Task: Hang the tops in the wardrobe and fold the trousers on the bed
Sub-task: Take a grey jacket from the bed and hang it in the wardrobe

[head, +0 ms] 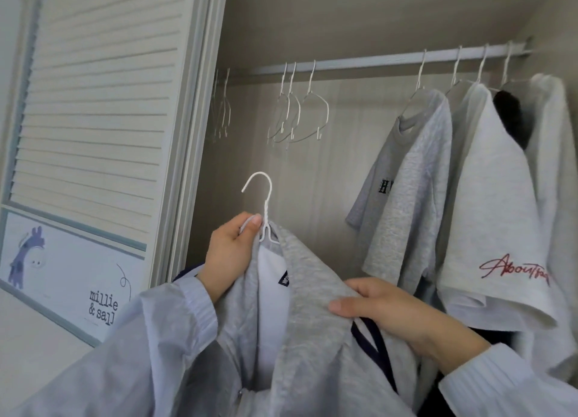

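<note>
Gripping a grey top (312, 338) on its hanger (262, 210) below the rail (359, 61), both hands (231, 254) join four tops (488, 222) already hung.

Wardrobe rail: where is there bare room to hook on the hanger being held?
The rail is bare between the three empty hangers and the grey T-shirt. The right end is crowded with hung tops. The left hand holds the white hanger below that gap.

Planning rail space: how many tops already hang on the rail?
4, all at the rail's right end: grey top, white top, black top, pale top. More may be hidden.
</note>
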A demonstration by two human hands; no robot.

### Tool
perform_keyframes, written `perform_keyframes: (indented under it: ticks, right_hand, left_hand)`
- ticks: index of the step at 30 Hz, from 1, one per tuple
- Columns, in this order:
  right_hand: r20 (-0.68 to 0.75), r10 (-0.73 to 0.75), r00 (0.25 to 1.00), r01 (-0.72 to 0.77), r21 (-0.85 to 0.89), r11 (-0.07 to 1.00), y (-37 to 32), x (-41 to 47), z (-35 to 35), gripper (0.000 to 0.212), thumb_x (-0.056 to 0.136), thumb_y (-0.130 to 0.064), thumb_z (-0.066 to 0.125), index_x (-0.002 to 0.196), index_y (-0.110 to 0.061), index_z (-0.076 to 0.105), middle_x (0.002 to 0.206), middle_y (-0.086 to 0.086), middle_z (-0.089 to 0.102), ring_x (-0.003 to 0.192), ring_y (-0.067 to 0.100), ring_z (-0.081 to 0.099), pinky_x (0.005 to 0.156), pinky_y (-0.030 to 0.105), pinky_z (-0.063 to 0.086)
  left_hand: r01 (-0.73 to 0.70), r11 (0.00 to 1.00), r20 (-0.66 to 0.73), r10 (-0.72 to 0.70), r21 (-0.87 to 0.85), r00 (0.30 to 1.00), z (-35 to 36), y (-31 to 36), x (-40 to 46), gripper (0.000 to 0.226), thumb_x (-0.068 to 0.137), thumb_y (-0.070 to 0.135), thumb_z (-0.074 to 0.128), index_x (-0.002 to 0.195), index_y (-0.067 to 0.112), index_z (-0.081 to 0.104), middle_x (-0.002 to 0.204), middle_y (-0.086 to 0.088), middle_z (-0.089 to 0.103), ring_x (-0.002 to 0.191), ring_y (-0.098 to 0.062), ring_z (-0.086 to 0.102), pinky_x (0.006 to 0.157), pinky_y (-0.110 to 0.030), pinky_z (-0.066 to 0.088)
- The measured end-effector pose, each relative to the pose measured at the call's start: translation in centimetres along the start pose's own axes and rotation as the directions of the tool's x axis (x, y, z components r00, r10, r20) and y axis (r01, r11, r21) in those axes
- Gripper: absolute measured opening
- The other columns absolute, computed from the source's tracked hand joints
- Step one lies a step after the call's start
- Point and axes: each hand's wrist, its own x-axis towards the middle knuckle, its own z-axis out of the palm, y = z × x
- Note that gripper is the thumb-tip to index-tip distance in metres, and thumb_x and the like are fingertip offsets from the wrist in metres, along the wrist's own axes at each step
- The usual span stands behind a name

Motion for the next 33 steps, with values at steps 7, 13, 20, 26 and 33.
perform_keyframes:
  ticks: [7,13,20,26,33]
  right_hand:
    - [-0.317,0.123,0.94,-0.057,0.209,0.976,-0.1,-0.3,0.8,0.027,0.079,-0.024,0.071,0.087,0.001,0.069,0.082,0.014,0.074,0.078,0.029,0.069,0.082,0.039,0.054]
    - [-0.467,0.144,0.873,0.021,0.33,0.944,-4.3,0.1,-2.9,0.02,0.08,-0.021,0.07,0.084,0.0,0.07,0.078,0.015,0.073,0.076,0.028,0.068,0.082,0.036,0.054]
    - [-0.646,0.016,0.763,0.157,0.21,0.965,-11.0,1.2,-9.8,0.036,0.078,-0.025,0.072,0.103,-0.001,0.064,0.095,0.016,0.07,0.088,0.032,0.067,0.086,0.043,0.054]
    - [-0.705,-0.076,0.706,0.169,0.063,0.984,-12.6,4.0,-13.9,0.028,0.077,-0.021,0.072,0.093,0.0,0.063,0.092,0.017,0.07,0.085,0.031,0.068,0.084,0.043,0.055]
    - [-0.777,-0.164,0.608,0.055,-0.165,0.985,-13.8,9.6,-17.5,0.033,0.078,-0.027,0.072,0.095,0.001,0.064,0.088,0.013,0.068,0.079,0.026,0.066,0.073,0.033,0.055]
  left_hand:
    - [0.179,0.913,-0.144,-0.134,0.367,0.98,1.8,-0.7,0.7,0.033,0.094,0.045,0.042,0.09,0.024,0.067,0.093,-0.003,0.063,0.088,-0.026,0.058,0.079,-0.034,0.046]
    - [0.195,0.98,0.377,-0.193,0.033,0.906,5.2,3.4,1.0,0.028,0.096,0.036,0.048,0.115,0.018,0.059,0.108,0.001,0.065,0.097,-0.014,0.061,0.071,-0.014,0.043]
    - [0.393,0.817,0.569,-0.099,-0.421,0.816,8.2,7.4,0.8,0.036,0.097,0.025,0.044,0.13,0.014,0.042,0.124,-0.008,0.057,0.101,-0.016,0.054,0.083,-0.019,0.049]
    - [0.168,0.755,0.397,0.131,-0.634,0.909,12.7,5.0,3.2,0.045,0.081,0.048,0.065,0.119,0.027,0.056,0.111,0.012,0.069,0.109,-0.01,0.062,0.079,-0.016,0.052]
    - [0.067,0.893,0.264,0.059,-0.444,0.963,20.4,3.0,11.0,0.01,0.088,0.023,0.064,0.08,0.03,0.063,0.089,0.006,0.071,0.073,0.013,0.06,0.075,-0.016,0.047]
